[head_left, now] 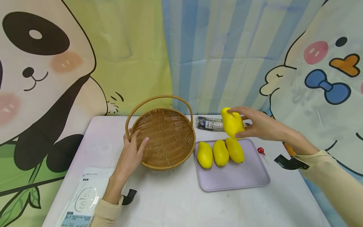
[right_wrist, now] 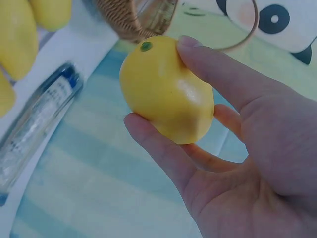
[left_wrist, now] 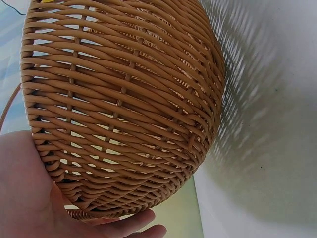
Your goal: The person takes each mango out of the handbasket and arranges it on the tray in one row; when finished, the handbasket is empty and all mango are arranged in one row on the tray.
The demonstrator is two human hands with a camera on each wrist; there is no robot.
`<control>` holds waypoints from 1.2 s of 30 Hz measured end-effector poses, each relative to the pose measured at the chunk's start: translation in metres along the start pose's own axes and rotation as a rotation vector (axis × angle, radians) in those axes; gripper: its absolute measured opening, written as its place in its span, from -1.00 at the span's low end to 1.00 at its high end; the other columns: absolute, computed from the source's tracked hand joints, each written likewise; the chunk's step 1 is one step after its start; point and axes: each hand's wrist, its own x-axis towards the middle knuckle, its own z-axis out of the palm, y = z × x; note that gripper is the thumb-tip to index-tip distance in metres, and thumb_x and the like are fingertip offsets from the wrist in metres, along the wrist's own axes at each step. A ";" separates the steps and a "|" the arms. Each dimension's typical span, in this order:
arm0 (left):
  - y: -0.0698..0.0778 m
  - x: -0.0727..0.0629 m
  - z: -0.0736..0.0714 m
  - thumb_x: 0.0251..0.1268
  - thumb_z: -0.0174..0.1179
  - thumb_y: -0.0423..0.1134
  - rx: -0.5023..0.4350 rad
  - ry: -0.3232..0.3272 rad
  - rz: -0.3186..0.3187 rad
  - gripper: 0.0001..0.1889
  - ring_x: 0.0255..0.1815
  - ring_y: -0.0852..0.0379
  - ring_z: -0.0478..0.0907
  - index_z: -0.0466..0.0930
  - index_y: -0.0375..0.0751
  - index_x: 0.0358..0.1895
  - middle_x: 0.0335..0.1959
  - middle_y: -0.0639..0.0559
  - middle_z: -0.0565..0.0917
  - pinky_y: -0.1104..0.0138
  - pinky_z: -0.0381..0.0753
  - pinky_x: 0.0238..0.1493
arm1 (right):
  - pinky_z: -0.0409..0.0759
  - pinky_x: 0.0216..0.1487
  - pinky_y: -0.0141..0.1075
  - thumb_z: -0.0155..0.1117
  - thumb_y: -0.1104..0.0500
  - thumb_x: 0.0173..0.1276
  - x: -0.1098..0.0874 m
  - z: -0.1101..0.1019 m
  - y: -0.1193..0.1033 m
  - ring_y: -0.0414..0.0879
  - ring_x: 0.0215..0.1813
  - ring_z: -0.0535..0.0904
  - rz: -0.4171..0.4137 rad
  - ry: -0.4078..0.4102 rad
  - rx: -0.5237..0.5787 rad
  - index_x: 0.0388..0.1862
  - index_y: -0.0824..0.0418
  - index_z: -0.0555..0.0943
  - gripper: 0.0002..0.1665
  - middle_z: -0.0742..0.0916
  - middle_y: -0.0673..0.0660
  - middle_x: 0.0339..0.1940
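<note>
My right hand (head_left: 256, 123) holds a yellow mango (head_left: 233, 123) between thumb and fingers, above the back edge of the lilac tray (head_left: 252, 176). A small green stem end shows on that mango (right_wrist: 166, 89) in the right wrist view. Three more yellow mangoes (head_left: 220, 153) lie side by side on the tray. To the left stands a brown wicker basket (head_left: 165, 138) with an arched handle, its visible inside bare of fruit. At the basket's left rim my left hand (head_left: 131, 154) grips the wicker, thumb over the inside and fingers partly hidden at the outer wall (left_wrist: 124, 114).
Behind the tray lies a dark clear-wrapped packet (head_left: 211, 124). A red lollipop (head_left: 261, 151) is right of the tray. White pouches (head_left: 90, 192) lie at the table's front left. A printed cloth backdrop (head_left: 215, 56) hangs along the table's back edge.
</note>
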 end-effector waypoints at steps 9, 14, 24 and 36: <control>0.001 -0.002 0.001 0.53 -0.16 0.34 -0.006 0.005 0.007 -0.16 0.47 -0.49 0.24 0.02 -0.16 0.62 0.66 -0.29 -0.34 -0.31 0.40 0.30 | 0.73 0.01 -0.08 0.57 0.02 0.22 -0.020 -0.003 0.049 0.41 0.34 0.42 0.077 0.035 0.001 0.60 0.02 0.23 0.04 0.27 0.32 0.57; 0.001 -0.002 0.001 0.53 -0.15 0.34 -0.006 0.009 0.011 -0.16 0.45 -0.49 0.27 0.03 -0.17 0.62 0.66 -0.30 -0.33 -0.31 0.42 0.28 | 0.74 -0.03 -0.05 0.55 -0.08 0.23 -0.030 0.003 0.078 0.45 0.34 0.43 0.128 0.022 0.013 0.61 -0.01 0.20 0.06 0.23 0.32 0.58; 0.002 -0.002 0.002 0.52 -0.15 0.34 -0.007 0.013 0.010 -0.16 0.43 -0.50 0.30 0.04 -0.17 0.62 0.65 -0.32 -0.32 -0.30 0.44 0.25 | 0.69 -0.04 0.14 0.53 -0.07 0.25 -0.031 0.033 0.131 0.51 0.27 0.46 0.182 -0.035 0.005 0.59 0.08 0.22 0.03 0.25 0.39 0.58; 0.002 -0.002 0.002 0.52 -0.14 0.34 -0.015 0.009 -0.003 -0.16 0.47 -0.50 0.24 0.04 -0.16 0.62 0.66 -0.29 -0.35 -0.31 0.39 0.31 | 0.71 -0.09 0.04 0.53 -0.06 0.25 -0.031 0.056 0.161 0.54 0.31 0.41 0.242 -0.103 0.090 0.59 0.08 0.21 0.03 0.20 0.43 0.59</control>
